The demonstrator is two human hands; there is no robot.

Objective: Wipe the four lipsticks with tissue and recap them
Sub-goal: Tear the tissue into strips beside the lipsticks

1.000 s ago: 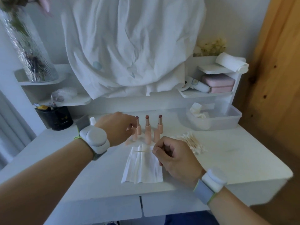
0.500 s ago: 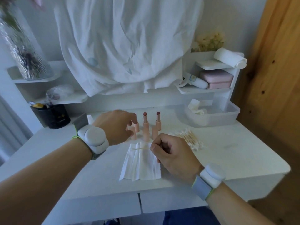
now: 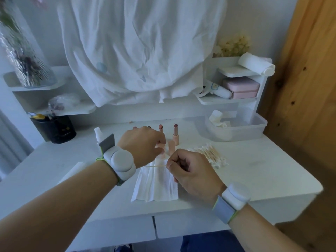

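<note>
Four uncapped pink lipsticks stand in a row at the back of the white table (image 3: 254, 170). The rightmost lipstick (image 3: 175, 134) stands free. My left hand (image 3: 141, 145) pinches the base of the neighbouring lipstick (image 3: 160, 128) between thumb and fingers. Only the tips of the other two show behind that hand. A pink cap (image 3: 171, 147) stands just in front of the row. A folded white tissue (image 3: 156, 187) lies in front of the row. My right hand (image 3: 190, 172) pinches a cotton swab (image 3: 156, 166) that lies across the tissue's far edge.
A heap of cotton swabs (image 3: 211, 155) lies right of the lipsticks. A clear plastic box (image 3: 254, 132) sits at the back right. A black cup (image 3: 56, 130) and a white bottle (image 3: 97, 134) stand at the back left. Shelves flank a hanging white cloth (image 3: 138, 51).
My left hand has slid a little right along the row and its fingers now pinch a lipstick's base. My right hand still holds the swab over the tissue.
</note>
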